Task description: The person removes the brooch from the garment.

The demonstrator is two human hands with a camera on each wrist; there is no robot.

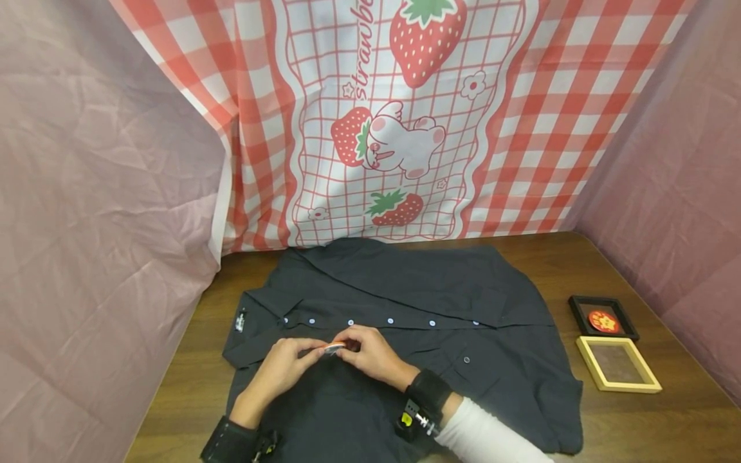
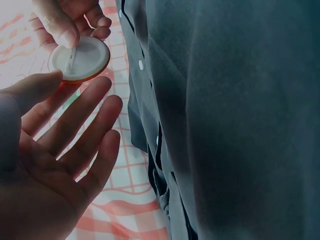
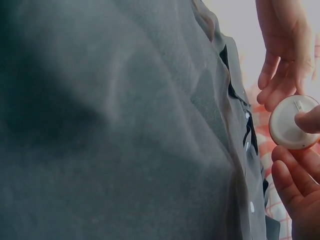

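Note:
Both hands meet over a dark button-up shirt (image 1: 503, 379) spread on the table. Between them is a round pin-back badge (image 1: 334, 348), its white back and metal pin turned up in the left wrist view. My left hand (image 1: 282, 368) pinches the badge's edge with thumb and forefinger, the other fingers spread. From the opposite side my right hand (image 1: 375, 355) grips it, the thumb lying on the back near the pin in the right wrist view. An orange rim shows along the badge (image 2: 92, 55); its front face is hidden.
At the right of the wooden table (image 1: 642, 431) lie a black square frame (image 1: 630, 328) with a red and yellow round badge (image 1: 603, 321) in it, and a pale yellow frame (image 1: 631, 387). A red checked strawberry cloth (image 1: 527, 161) hangs behind; pink curtains (image 1: 116, 193) flank the table.

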